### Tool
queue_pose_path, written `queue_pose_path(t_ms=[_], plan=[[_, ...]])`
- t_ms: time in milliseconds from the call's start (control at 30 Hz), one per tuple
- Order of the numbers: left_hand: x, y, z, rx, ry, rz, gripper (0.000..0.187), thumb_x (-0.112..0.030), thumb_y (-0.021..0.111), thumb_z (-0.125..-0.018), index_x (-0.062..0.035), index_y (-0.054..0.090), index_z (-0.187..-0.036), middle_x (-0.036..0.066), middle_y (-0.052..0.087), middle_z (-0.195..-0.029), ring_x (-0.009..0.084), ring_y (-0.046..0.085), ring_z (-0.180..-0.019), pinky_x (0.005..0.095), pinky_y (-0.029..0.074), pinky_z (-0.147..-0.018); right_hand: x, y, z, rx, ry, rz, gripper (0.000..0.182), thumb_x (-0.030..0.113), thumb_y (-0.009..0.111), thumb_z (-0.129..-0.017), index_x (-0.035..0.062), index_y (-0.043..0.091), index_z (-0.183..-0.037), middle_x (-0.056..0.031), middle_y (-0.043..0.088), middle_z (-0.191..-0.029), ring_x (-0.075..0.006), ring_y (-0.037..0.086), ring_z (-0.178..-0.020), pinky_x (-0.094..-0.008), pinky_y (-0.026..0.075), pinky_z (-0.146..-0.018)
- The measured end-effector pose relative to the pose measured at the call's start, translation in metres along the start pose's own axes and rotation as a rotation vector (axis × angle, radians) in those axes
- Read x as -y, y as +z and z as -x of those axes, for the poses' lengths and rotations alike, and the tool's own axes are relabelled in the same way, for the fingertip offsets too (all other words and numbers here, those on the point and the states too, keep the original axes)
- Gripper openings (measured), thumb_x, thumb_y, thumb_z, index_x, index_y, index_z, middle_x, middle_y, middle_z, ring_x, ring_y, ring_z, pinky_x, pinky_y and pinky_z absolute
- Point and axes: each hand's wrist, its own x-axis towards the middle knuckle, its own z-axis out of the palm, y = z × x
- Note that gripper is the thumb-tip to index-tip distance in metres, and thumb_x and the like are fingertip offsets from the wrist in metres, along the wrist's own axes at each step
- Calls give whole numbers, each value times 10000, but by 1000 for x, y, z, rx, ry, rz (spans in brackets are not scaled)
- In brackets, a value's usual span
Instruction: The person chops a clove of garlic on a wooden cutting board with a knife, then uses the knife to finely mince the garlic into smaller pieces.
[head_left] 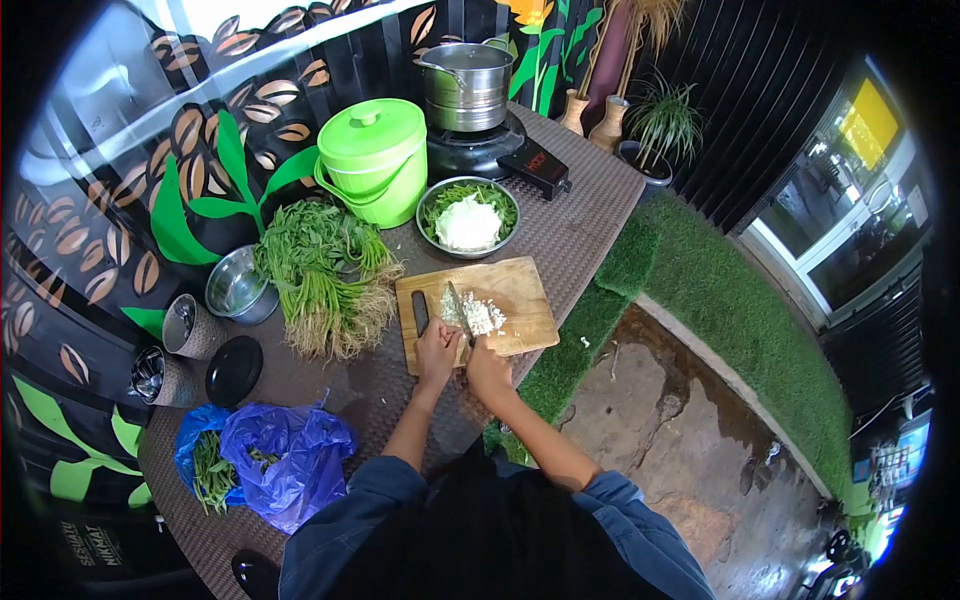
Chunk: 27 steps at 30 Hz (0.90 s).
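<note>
Chopped white pieces (pixel 484 317) lie on the cutting board (pixel 533 295), mid-frame. The right hand (pixel 488 371) has its fingers closed round the knife (pixel 457 303); whether the left hand (pixel 437 350), fingers curled, holds anything, I cannot tell. A knife slip could nick those nearby fingers

Brown table (pixel 592 205) supports cutting board (pixel 530 300). From board: filled bowl (pixel 470 254), 12 o'clock; green bucket (pixel 385 178), 11 o'clock; leafy greens (pixel 325 275), 9–10 o'clock; purple bag (pixel 310 460), 8 o'clock.

knife (pixel 461 311), handle hidden in right grip (pixel 488 372), black object (pixel 256 573) cut off below
</note>
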Motion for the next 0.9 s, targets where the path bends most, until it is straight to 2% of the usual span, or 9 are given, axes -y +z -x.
queue_pose_path(t_ms=[100, 267, 367, 433, 567, 633, 767, 833, 900], plan=[[-10, -1, 0, 20, -42, -38, 287, -32, 685, -801, -29, 399, -787, 145, 633, -752, 242, 670, -751, 334, 473, -597, 1, 10, -8, -27, 1, 3, 382, 350, 427, -944, -8, 429, -1076, -250, 652, -801, -410, 658, -786, -496, 528, -695], [5, 6, -5, 21, -38, 58, 211, -40, 671, -817, -25, 460, -828, 141, 650, -770, 239, 685, -783, 320, 486, -613, -12, -37, -22, 103, -85, -108, 409, 315, 448, -932, -59, 450, -1098, -311, 620, -883, -452, 611, -872, -516, 481, -762], [11, 5, -15, 80, -91, 149, 158, -37, 663, -820, -16, 528, -901, 138, 668, -821, 237, 689, -800, 299, 496, -637, -31, -56, -41, 226, -183, -40, 404, 333, 444, -931, -29, 488, -1103, -267, 632, -951, -420, 619, -896, -495, 481, -780], [12, 0, -20, 209, -100, 243, 146, -25, 662, -812, -9, 601, -944, 130, 678, -849, 222, 682, -804, 290, 507, -670, -36, -72, -42, 212, -181, -33, 393, 331, 444, -929, -22, 513, -1087, -259, 635, -935, -428, 612, -886, -507, 472, -766], [3, -9, -19, 201, -73, 131, 149, -12, 685, -779, -6, 666, -927, 120, 680, -855, 205, 659, -815, 286, 508, -684, -41, -81, -36, 138, -276, -110, 387, 310, 448, -923, -19, 499, -1121, -269, 632, -906, -440, 607, -870, -515, 466, -767], [0, -13, -15, 197, 20, -57, 141, -24, 719, -735, -8, 704, -875, 115, 682, -861, 211, 631, -813, 308, 506, -712, -39, -71, -28, 52, -152, -126, 395, 320, 441, -930, -34, 478, -1102, -291, 627, -875, -447, 609, -860, -517, 469, -768], [1, -2, -10, 119, 24, 16, 147, -43, 743, -699, -15, 716, -840, 118, 678, -860, 240, 619, -813, 330, 496, -727, -32, -36, -17, 61, -102, -111, 393, 329, 424, -942, -40, 460, -1070, -306, 623, -854, -453, 614, -848, -514, 480, -766], [-2, 0, -11, 104, 64, -97, 120, -64, 739, -704, -20, 716, -813, 122, 672, -851, 262, 612, -813, 341, 492, -741, -27, -26, -12, -4, -91, -143, 374, 303, 423, -949, -40, 433, -1098, -322, 612, -860, -486, 597, -818, -549, 466, -737], [-5, 2, -13, 108, 57, -115, 110, -71, 733, -711, -26, 715, -810, 119, 669, -842, 262, 610, -821, 337, 492, -731, -25, -31, -17, 14, -80, -132, 373, 306, 429, -949, -39, 422, -1091, -313, 616, -849, -484, 605, -818, -545, 475, -738]])
